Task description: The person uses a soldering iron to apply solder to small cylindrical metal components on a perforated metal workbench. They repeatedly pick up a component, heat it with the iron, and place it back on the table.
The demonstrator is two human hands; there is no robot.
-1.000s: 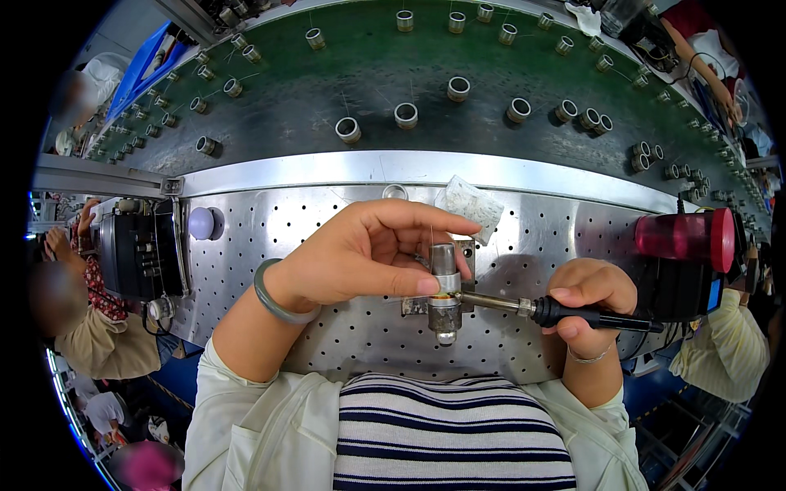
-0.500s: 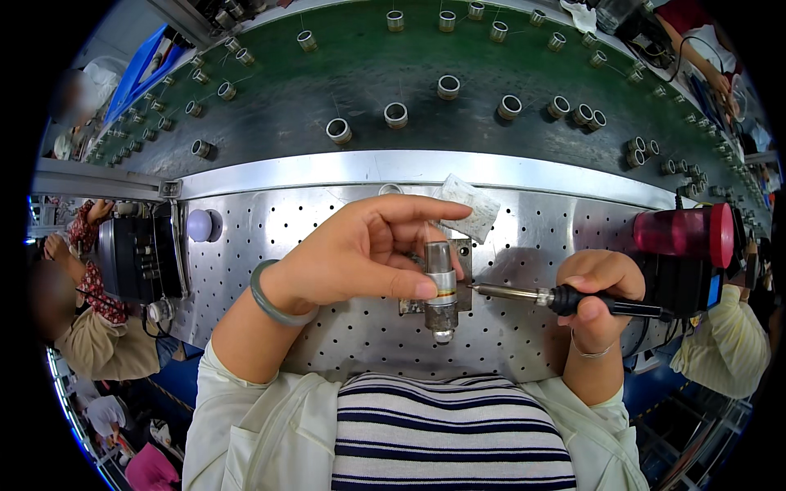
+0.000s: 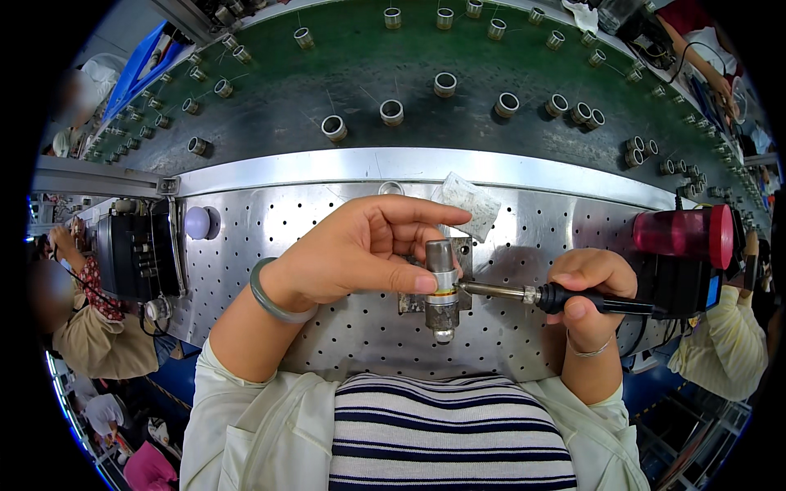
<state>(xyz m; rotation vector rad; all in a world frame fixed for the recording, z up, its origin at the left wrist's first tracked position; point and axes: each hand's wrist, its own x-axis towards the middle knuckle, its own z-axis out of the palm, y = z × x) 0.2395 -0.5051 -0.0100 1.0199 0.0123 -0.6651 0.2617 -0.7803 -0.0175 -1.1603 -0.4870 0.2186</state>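
Note:
My left hand (image 3: 360, 254) is closed on a metal cylinder (image 3: 443, 299), with the thumb pressed to its side and the index finger stretched above it. The cylinder has a grey rod end, a silver ring with a thin golden band, and a rounded nub at its near end. A metal block (image 3: 464, 252) sits behind it on the bench, partly hidden. My right hand (image 3: 594, 290) grips a soldering iron (image 3: 565, 299) by its black handle. The iron's tip is at the right side of the ring, seemingly touching it near the golden band.
A perforated metal bench (image 3: 540, 213) lies beneath. Beyond its raised edge, many metal rings (image 3: 391, 113) stand on a green conveyor belt (image 3: 270, 114). A crumpled whitish sheet (image 3: 471, 204), a purple knob (image 3: 197, 222), a black device (image 3: 135, 254) and a red cylindrical container (image 3: 688, 234) are around. Other people sit at both sides.
My right hand has moved left, bringing the soldering iron's tip from a small gap up to the cylinder. My left hand stays nearly still. The rings on the belt have shifted slightly left.

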